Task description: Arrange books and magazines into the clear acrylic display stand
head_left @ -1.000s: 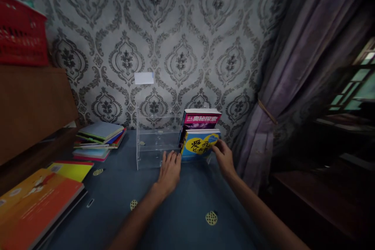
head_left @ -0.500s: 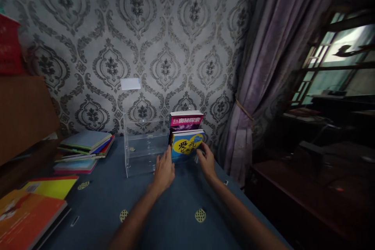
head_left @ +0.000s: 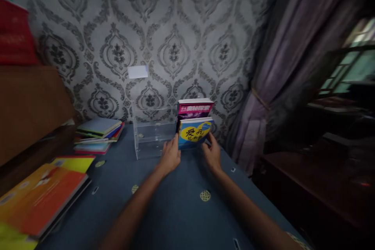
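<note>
A blue book with a yellow heart (head_left: 195, 133) on its cover stands upright in front of a taller pink-and-purple book (head_left: 195, 111). Both are at the right end of a clear acrylic rack (head_left: 155, 137). My left hand (head_left: 171, 155) is closed along the left edge of the blue book. At its lower right edge, my right hand (head_left: 213, 152) is closed, thumb in front and the other fingers partly hidden at the side. The books' lower parts are hard to make out through the clear plastic.
A stack of books (head_left: 99, 131) lies left of the rack. Nearer on the left are an orange book (head_left: 55, 199) and a yellow one (head_left: 79, 163). A cardboard box (head_left: 32, 105) carries a red item (head_left: 17, 35). The purple curtain (head_left: 263, 97) hangs on the right.
The whole view has shifted, so everything sits farther right and higher in the picture. Both hands stay at the sides of the blue book, with little change against it.
</note>
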